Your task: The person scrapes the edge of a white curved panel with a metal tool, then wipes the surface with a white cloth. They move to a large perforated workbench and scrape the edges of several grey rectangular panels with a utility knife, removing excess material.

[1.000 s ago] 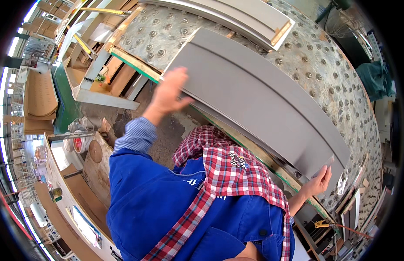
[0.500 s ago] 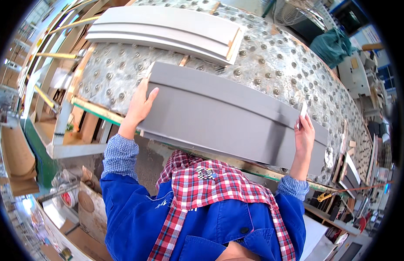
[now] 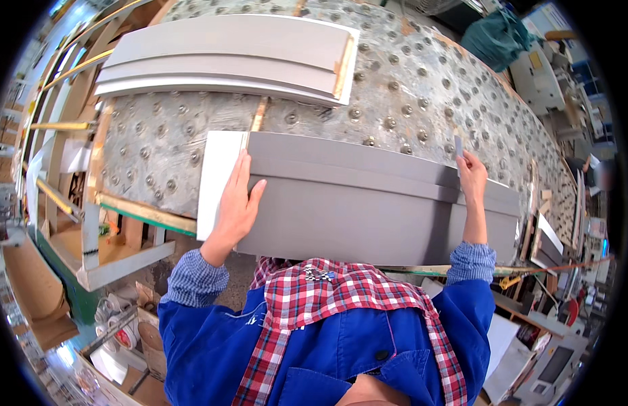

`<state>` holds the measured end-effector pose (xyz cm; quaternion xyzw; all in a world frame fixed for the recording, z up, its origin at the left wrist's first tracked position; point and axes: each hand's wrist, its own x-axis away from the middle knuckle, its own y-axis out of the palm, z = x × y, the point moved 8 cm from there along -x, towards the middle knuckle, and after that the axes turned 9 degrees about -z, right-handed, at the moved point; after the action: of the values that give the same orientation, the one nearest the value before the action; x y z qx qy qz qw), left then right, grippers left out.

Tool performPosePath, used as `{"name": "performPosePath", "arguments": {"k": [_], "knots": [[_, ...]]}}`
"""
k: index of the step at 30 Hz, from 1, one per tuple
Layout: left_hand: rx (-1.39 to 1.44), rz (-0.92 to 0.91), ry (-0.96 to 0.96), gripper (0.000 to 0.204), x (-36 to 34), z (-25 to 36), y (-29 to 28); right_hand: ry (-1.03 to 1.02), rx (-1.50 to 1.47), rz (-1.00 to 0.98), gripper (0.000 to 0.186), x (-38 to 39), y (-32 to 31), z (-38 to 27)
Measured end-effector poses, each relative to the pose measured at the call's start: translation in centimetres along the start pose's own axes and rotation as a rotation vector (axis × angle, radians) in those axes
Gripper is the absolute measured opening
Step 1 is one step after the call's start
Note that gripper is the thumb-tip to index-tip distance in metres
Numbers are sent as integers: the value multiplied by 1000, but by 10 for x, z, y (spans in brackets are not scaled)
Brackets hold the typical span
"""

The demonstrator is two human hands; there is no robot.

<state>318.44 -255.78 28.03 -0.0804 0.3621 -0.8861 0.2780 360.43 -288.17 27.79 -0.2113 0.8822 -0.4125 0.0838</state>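
Note:
A long grey panel with a stepped ridge along its length lies in front of me on the studded table. My left hand rests flat at its left end, fingers stretched and thumb apart on the grey face. A white board sticks out from beneath that end; the rest of it is hidden. At the panel's far right edge, my right hand pinches a small flat strip, which stands upright. Its lower part is hidden by the fingers.
Further back on the metal-topped table, covered with round studs, lies a similar grey panel on white board. A wooden rack stands at the left. Bundled green cloth sits beyond the table.
The view has shifted, so the table appears further left. The white board now shows past the grey panel's left end. My left hand has turned flatter onto the panel; my right keeps the strip.

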Motion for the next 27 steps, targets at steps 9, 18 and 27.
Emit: {"name": "performPosePath", "arguments": {"k": [9, 18, 27], "knots": [[-490, -175, 232, 58, -4, 91, 27, 88, 439, 45, 27, -4, -66, 35], [-460, -393, 436, 68, -67, 156, 114, 107, 466, 90, 23, -7, -95, 62], [-370, -504, 347, 53, -147, 231, 258, 35, 544, 31, 18, -52, -130, 122]]}}
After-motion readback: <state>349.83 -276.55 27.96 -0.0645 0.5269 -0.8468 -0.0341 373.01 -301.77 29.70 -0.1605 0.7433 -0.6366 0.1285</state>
